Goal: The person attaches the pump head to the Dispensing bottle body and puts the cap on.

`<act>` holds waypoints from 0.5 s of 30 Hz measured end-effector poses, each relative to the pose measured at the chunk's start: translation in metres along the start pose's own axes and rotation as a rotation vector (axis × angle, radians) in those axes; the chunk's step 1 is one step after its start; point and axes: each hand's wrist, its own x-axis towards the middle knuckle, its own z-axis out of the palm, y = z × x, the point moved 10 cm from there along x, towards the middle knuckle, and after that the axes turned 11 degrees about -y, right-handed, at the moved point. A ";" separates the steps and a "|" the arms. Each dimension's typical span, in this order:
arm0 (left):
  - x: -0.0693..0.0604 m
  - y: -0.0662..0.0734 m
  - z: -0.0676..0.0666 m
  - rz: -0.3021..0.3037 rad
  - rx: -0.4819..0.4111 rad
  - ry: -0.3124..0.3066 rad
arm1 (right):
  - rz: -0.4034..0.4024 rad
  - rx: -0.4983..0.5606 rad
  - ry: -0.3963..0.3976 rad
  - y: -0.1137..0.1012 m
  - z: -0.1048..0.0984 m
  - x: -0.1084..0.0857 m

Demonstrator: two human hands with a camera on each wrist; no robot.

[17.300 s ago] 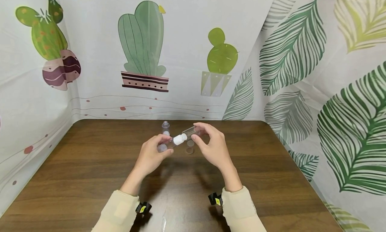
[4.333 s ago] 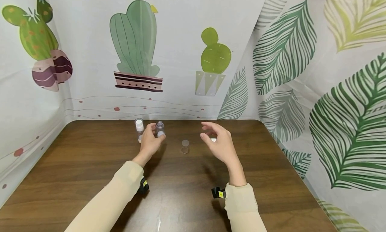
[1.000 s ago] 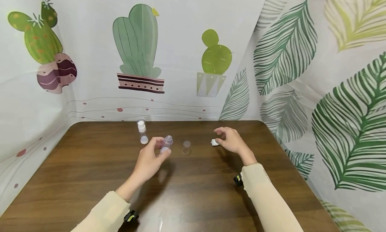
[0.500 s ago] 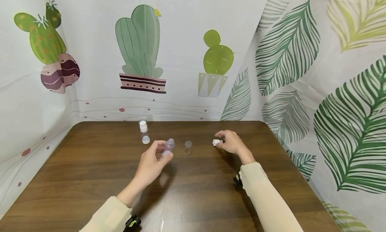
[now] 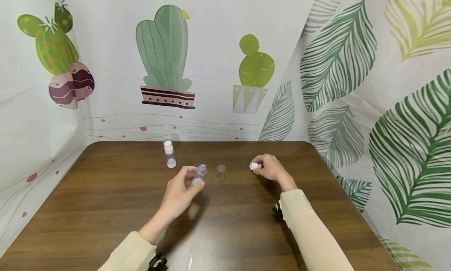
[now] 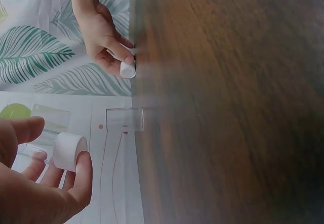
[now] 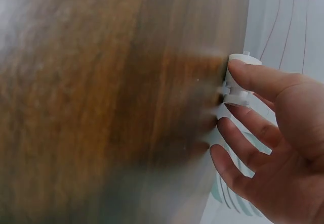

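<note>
In the head view the left hand [image 5: 179, 192] grips a small clear bottle [image 5: 201, 170] with an open threaded neck, tilted slightly right above the table. Its white base [image 6: 70, 151] shows between thumb and fingers in the left wrist view. Toward the right, the right hand [image 5: 272, 168] pinches a white pump top [image 5: 254, 166]. Seen from the right wrist, thumb and index finger of the right hand [image 7: 283, 118] hold the pump top [image 7: 237, 98] by its sides, with the other fingers spread loosely below.
A clear cylindrical cap [image 5: 220, 174] stands on the brown table [image 5: 225, 224] between the hands. Another bottle with a white pump and clear cap [image 5: 170, 155] stands at the back left. A patterned cloth [image 5: 218, 67] hangs behind the table.
The left hand has brought the bottle from the back of the table toward the front and right. The right hand has closed its fingers on the pump top.
</note>
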 end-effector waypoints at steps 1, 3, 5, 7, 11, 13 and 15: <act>0.000 0.000 0.000 -0.001 -0.001 0.002 | -0.004 -0.002 0.002 0.000 0.000 0.000; 0.000 0.000 0.000 -0.005 0.002 0.008 | -0.004 0.000 0.003 0.001 -0.001 0.000; -0.001 0.000 0.000 -0.006 0.004 0.015 | -0.010 -0.001 0.003 0.001 -0.001 0.000; -0.001 -0.001 0.000 -0.009 0.004 0.017 | -0.018 -0.005 0.006 0.001 -0.002 -0.001; -0.001 -0.001 0.000 -0.002 0.001 0.024 | -0.030 0.002 0.011 0.001 -0.003 -0.003; -0.001 -0.001 -0.001 0.001 0.006 0.033 | -0.035 0.010 0.011 0.000 -0.004 -0.004; -0.001 -0.001 -0.002 0.008 0.016 0.044 | -0.041 0.020 0.012 -0.002 -0.005 -0.004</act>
